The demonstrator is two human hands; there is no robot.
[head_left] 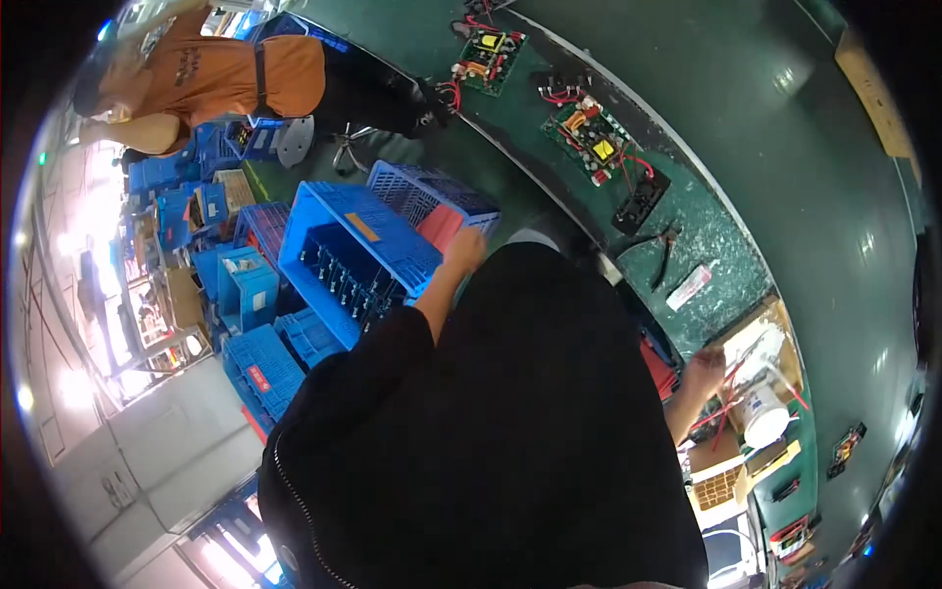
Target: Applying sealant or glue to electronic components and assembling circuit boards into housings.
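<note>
My left hand (pixel 465 249) is at the near corner of a tilted blue plastic crate (pixel 324 208), beside a pinkish-red piece (pixel 441 226). Its fingers look curled, but what they grip is hidden. Rows of dark parts with metal pieces (pixel 339 280) stand inside the crate. On the right, my right hand (pixel 703 373) reaches over the bench edge next to a cardboard tray (pixel 775 324) smeared with white paste. That hand is blurred, so its fingers cannot be made out. A white tub (pixel 764 416) and thin red tubes or wires lie close by it.
Two circuit boards (pixel 592 137) (pixel 491 61) with wires lie on the green bench (pixel 726 250), along with pliers (pixel 664 257) and a pale packet (pixel 689 287). Stacked blue crates (pixel 260 368) fill the left. A person in an orange shirt (pixel 221 79) is at the upper left.
</note>
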